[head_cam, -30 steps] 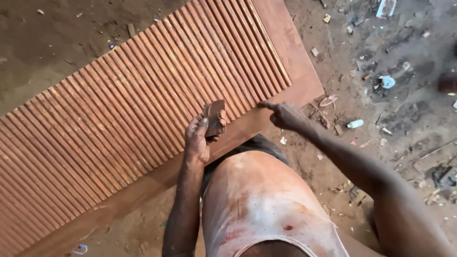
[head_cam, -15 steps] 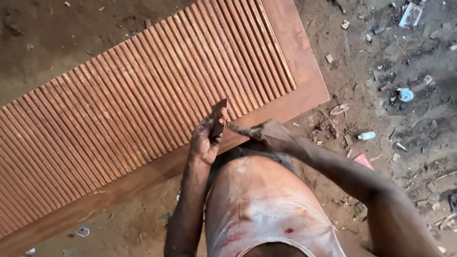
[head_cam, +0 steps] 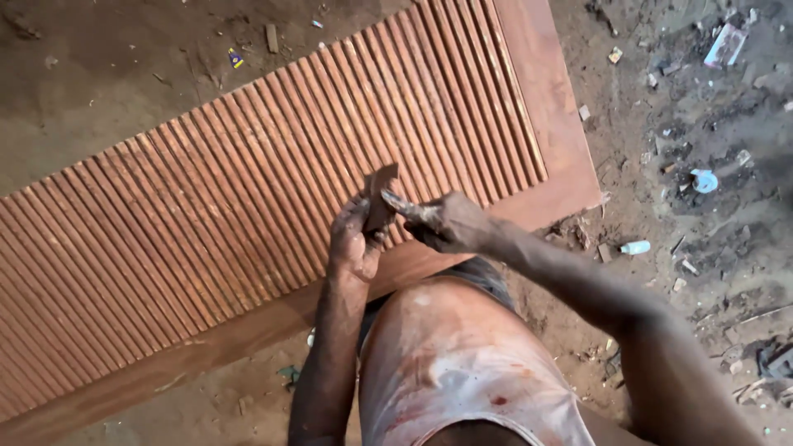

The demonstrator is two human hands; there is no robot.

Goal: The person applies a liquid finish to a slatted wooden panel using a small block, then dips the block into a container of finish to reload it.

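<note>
Head view shows left hand (head_cam: 353,244) gripping a small brown sandpaper-like piece (head_cam: 380,198) while right hand (head_cam: 446,221) pinches its edge, seemingly folding it above the ribbed reddish wooden panel (head_cam: 248,215).

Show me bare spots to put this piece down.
Bare dirt lies beyond the ribbed panel at upper left, and its flat border is free. Litter crowds the ground on the right. Both hands, left hand and right hand, hold the piece.

The left hand (head_cam: 353,246) holds a small dark piece of sandpaper (head_cam: 381,198) upright above a ribbed wooden panel (head_cam: 248,215). The right hand (head_cam: 446,221) pinches its top edge. Scraps litter the dirt floor (head_cam: 702,165) alongside.
</note>
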